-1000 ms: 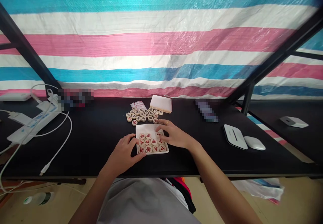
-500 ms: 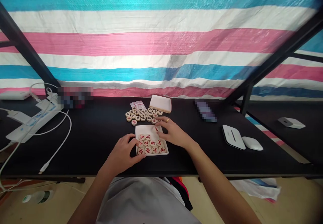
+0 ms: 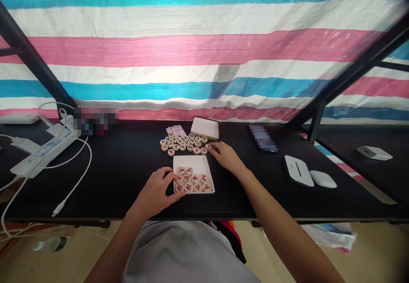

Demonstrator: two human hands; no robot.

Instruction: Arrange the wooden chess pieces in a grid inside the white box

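Observation:
A shallow white box [image 3: 194,160] lies open in front of me, with rows of round Chinese chess pieces [image 3: 187,178] in its nearer part, marked in red. My left hand [image 3: 159,190] grips the box's left side, thumb at the near corner and fingers along the edge. Beyond the box, my right hand [image 3: 225,156] has its fingertips closed on a red-marked Chinese chess piece [image 3: 208,146] at the right end of a loose group. That group of chess pieces [image 3: 182,147] carries both dark and red characters.
Behind the group are the box lid [image 3: 205,128] and a pink-and-white paper [image 3: 175,130]. A phone [image 3: 263,138], a white flat device [image 3: 298,171] and a white case [image 3: 323,179] lie right. A power strip [image 3: 44,151] with cables occupies the left.
My right hand has moved from over the box away to the right end of the loose group, carrying a red-marked piece out. My left hand has stayed at the box.

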